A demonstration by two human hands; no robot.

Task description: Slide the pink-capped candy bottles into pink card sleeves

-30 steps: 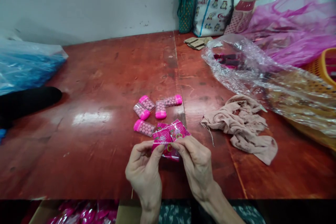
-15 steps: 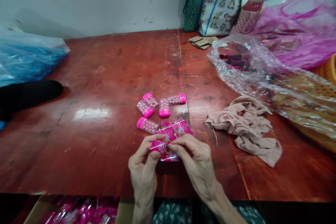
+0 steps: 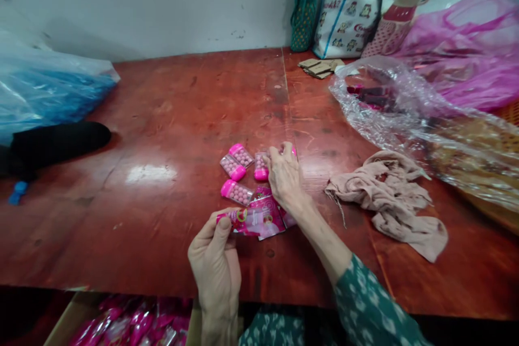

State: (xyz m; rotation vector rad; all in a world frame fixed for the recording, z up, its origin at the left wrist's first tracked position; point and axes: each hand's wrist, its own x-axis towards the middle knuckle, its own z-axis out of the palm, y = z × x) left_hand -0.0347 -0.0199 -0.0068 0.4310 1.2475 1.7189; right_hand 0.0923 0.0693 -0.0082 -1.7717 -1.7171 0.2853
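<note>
My left hand [image 3: 217, 259] pinches one end of a small pink printed plastic wrapper [image 3: 249, 220] between thumb and fingers, above the table. My right hand [image 3: 284, 175] is curled over a small candy bottle with a pink cap [image 3: 294, 151]; most of that bottle is hidden beneath the fingers. Right beside its thumb is another candy bottle [image 3: 261, 166], clear with pink balls inside. Three more lie to the left, including one candy bottle [image 3: 237, 192] close to the wrappers. Flat pink wrappers [image 3: 271, 219] lie under and beside the held one.
A crumpled beige cloth [image 3: 389, 194] lies to the right, near a clear plastic bag [image 3: 409, 113]. Bags and bottles stand along the wall. A black object [image 3: 60, 143] and a blue-filled bag [image 3: 52, 92] are left. Below the table edge, a carton [image 3: 73, 313] holds pink packets.
My right hand has let go of the wrapper and moved forward onto the far right candy bottle. My left hand keeps the wrapper, now stretched out sideways. The view has shifted slightly.
</note>
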